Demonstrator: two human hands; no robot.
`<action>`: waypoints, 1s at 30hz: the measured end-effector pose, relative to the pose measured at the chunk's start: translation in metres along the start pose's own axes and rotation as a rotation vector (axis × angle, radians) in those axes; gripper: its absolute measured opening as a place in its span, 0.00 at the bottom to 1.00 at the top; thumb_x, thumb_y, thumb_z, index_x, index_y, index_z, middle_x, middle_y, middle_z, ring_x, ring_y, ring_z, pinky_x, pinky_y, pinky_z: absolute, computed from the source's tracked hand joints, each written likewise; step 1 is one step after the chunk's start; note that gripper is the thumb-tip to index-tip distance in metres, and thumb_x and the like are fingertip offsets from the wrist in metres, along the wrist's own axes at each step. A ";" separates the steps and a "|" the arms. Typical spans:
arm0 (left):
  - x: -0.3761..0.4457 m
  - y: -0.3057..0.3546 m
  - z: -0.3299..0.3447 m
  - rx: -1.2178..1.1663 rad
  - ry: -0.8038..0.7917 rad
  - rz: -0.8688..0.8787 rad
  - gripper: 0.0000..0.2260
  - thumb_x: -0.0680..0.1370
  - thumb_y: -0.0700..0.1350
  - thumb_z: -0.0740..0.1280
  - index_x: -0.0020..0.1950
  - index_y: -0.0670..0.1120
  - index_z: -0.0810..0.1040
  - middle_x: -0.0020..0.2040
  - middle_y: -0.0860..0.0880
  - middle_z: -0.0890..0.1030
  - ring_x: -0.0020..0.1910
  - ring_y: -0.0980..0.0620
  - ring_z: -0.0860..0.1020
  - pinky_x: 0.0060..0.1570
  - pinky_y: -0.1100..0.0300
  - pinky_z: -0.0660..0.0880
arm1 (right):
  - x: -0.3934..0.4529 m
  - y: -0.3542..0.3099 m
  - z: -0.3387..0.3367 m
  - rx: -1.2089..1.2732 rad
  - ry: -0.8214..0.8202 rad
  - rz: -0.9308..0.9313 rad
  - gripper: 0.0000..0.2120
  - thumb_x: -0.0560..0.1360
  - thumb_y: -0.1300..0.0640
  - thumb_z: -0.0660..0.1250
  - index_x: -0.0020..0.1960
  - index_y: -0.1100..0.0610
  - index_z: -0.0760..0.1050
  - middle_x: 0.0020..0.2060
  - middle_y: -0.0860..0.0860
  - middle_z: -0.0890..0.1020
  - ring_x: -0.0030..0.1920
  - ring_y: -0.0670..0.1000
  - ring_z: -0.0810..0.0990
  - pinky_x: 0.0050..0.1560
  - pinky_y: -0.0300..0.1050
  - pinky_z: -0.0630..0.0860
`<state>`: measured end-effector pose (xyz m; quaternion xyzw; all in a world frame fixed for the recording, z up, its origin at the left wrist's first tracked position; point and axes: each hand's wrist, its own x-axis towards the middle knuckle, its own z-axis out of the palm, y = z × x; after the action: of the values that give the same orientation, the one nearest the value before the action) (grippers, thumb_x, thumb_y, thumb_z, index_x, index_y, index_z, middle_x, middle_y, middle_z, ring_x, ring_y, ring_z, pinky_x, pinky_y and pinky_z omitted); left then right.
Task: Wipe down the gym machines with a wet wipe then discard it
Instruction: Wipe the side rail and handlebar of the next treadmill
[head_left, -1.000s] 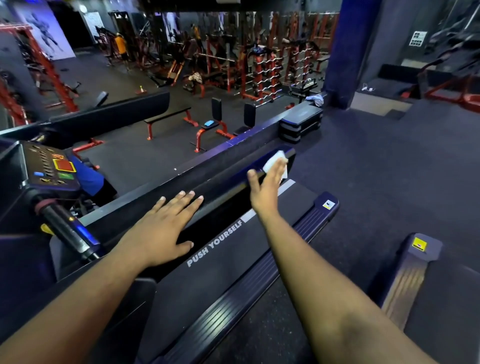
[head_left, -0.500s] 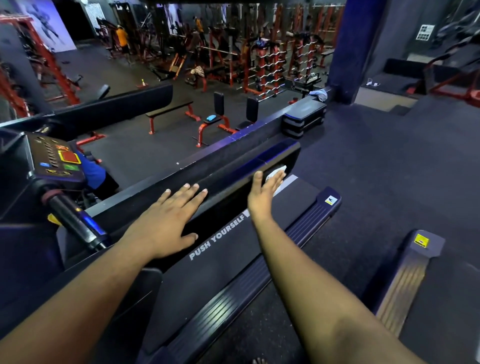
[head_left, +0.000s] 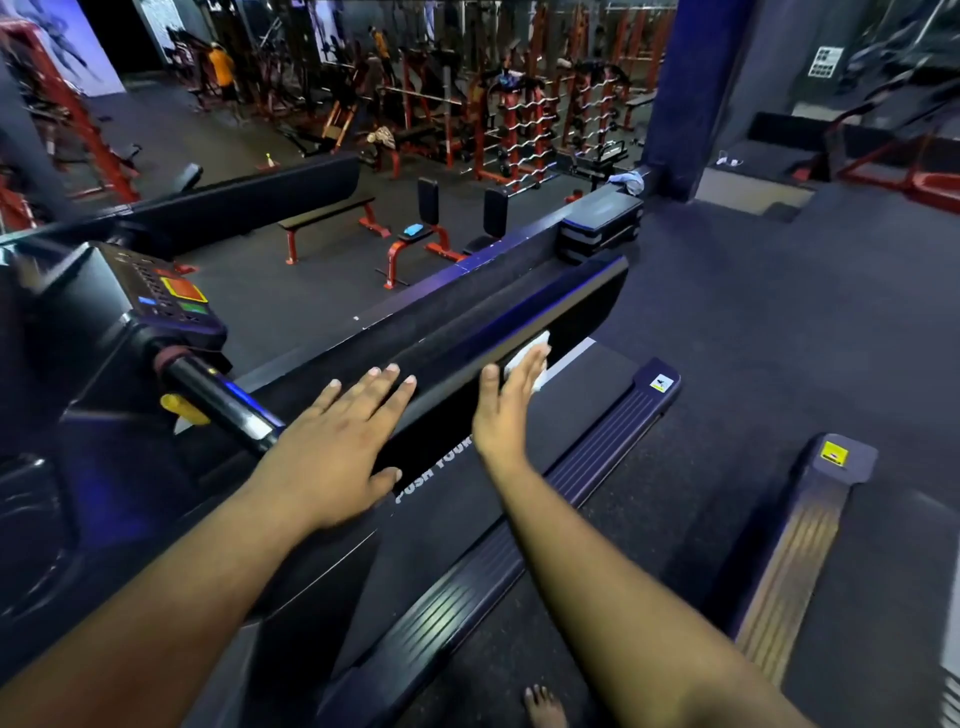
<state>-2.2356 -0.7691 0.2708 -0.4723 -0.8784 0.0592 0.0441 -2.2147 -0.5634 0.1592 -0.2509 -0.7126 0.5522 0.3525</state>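
Wet wipe (head_left: 530, 358): white, pressed by right hand (head_left: 506, 402) against inner side of treadmill side rail (head_left: 519, 317), under straight fingers (head_left: 535, 358); thumb up on rail edge. Left hand (head_left: 332, 441): flat on same rail nearer the body, fingers straight, slightly spread, holding nothing. Treadmill belt (head_left: 587, 400) below ("PUSH YOUR..." lettering partly hidden). Console (head_left: 171, 301) w/ handlebar (head_left: 218, 400) at left. Bare foot (head_left: 543, 706) on floor, bottom edge.

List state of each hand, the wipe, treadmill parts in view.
left hand: flat, fingers straight, resting on the treadmill side rail
right hand: fingers straight, pressing the wet wipe against the rail's side
wet wipe: white, crumpled, mostly under the fingers
treadmill console: buttons visible, blurred
treadmill belt: bare
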 end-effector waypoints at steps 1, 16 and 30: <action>-0.007 -0.001 0.001 0.011 0.003 -0.001 0.44 0.80 0.61 0.63 0.83 0.51 0.35 0.83 0.50 0.38 0.83 0.52 0.41 0.81 0.50 0.43 | 0.013 -0.002 -0.006 -0.016 0.015 0.033 0.40 0.83 0.36 0.50 0.81 0.56 0.34 0.80 0.48 0.34 0.80 0.46 0.33 0.81 0.53 0.38; -0.108 -0.038 0.014 0.106 0.086 -0.120 0.53 0.67 0.68 0.73 0.83 0.46 0.55 0.83 0.44 0.57 0.81 0.46 0.60 0.76 0.38 0.60 | -0.163 -0.005 0.028 -0.594 -0.429 -0.729 0.38 0.84 0.38 0.48 0.81 0.56 0.32 0.81 0.54 0.36 0.82 0.57 0.39 0.79 0.57 0.38; -0.194 -0.051 0.009 0.138 0.054 -0.411 0.46 0.73 0.74 0.55 0.82 0.46 0.58 0.80 0.44 0.64 0.79 0.46 0.65 0.74 0.33 0.59 | -0.199 0.015 0.073 -0.678 -0.357 -1.259 0.43 0.75 0.33 0.59 0.80 0.57 0.51 0.82 0.56 0.46 0.82 0.59 0.45 0.78 0.66 0.40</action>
<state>-2.1721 -0.9596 0.2646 -0.2808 -0.9485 0.0961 0.1110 -2.1480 -0.7522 0.0892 0.2043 -0.8999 0.0269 0.3843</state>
